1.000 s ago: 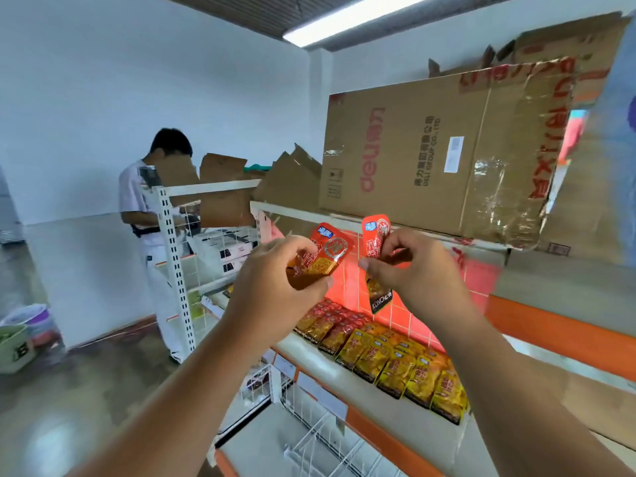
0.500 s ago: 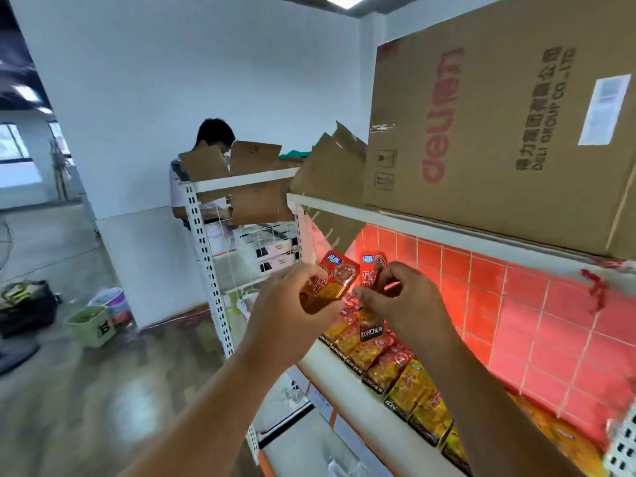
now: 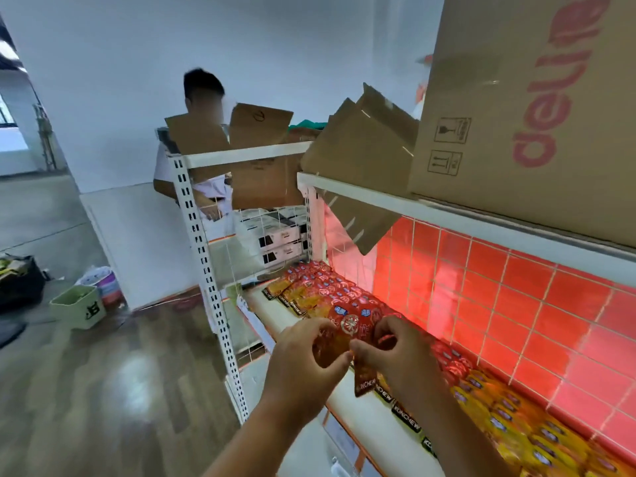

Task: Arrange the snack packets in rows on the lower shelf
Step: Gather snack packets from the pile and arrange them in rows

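Observation:
My left hand (image 3: 303,356) grips a red and orange snack packet (image 3: 347,327) just above the white shelf (image 3: 275,313). Beside it my right hand (image 3: 395,349) pinches a second packet (image 3: 364,378) that hangs down with its dark printed end lowest. Both hands hover over a long row of like packets (image 3: 309,287) lying flat along the shelf, against the red tiled back wall (image 3: 499,304). More yellow and red packets (image 3: 516,414) fill the shelf to the right of my right forearm.
A large cardboard box (image 3: 533,115) sits on the upper shelf close overhead, with folded cardboard (image 3: 361,149) beside it. A person (image 3: 203,139) stands behind the white rack upright (image 3: 203,256). A green bin (image 3: 81,306) and a dark bag (image 3: 17,280) sit on the floor at left.
Both hands have come down with their packets from in front of the shelf to just over the packet row. My view has shifted closer and to the right along the shelf.

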`<state>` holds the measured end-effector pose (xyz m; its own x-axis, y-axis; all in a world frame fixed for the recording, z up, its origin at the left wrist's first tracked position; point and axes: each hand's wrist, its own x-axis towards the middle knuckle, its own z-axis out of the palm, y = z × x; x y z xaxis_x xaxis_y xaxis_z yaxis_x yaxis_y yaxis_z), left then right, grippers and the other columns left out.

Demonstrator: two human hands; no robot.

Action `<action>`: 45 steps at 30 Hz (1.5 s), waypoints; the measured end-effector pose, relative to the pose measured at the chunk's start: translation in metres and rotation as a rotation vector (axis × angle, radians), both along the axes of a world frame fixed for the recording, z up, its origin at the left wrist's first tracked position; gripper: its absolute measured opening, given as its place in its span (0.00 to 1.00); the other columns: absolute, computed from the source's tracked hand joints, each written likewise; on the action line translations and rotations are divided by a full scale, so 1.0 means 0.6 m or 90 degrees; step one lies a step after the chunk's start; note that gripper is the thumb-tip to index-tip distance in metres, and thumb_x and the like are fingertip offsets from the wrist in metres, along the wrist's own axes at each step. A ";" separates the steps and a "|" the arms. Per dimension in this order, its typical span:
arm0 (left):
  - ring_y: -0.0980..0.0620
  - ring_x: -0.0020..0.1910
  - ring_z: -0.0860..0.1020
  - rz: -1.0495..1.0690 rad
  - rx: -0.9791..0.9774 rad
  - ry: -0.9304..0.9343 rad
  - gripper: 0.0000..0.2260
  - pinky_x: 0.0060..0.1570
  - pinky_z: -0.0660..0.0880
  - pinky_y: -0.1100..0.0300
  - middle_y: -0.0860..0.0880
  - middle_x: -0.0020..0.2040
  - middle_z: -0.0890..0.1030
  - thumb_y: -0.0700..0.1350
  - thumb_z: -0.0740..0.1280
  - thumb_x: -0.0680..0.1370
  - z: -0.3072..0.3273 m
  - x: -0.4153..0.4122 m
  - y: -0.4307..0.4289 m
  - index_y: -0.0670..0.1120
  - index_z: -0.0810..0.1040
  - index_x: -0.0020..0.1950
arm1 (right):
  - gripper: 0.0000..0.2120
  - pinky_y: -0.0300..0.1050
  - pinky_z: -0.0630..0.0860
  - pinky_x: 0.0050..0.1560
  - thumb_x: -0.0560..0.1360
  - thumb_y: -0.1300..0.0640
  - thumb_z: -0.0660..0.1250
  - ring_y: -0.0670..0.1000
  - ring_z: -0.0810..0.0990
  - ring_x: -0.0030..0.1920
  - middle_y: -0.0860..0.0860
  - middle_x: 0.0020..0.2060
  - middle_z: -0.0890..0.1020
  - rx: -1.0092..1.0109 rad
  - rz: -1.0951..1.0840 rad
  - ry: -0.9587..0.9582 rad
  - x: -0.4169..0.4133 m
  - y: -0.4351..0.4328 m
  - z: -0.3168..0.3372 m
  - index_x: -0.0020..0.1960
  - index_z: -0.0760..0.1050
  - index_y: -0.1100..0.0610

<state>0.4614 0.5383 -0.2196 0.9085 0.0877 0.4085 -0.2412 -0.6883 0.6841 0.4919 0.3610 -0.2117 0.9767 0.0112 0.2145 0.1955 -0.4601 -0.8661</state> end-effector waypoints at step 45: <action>0.50 0.63 0.75 -0.105 0.142 0.114 0.28 0.61 0.79 0.49 0.53 0.64 0.76 0.62 0.74 0.73 -0.231 0.533 0.325 0.57 0.67 0.68 | 0.17 0.36 0.64 0.30 0.71 0.45 0.76 0.43 0.72 0.35 0.47 0.38 0.75 -0.180 -0.232 0.213 0.399 0.342 -0.177 0.40 0.69 0.50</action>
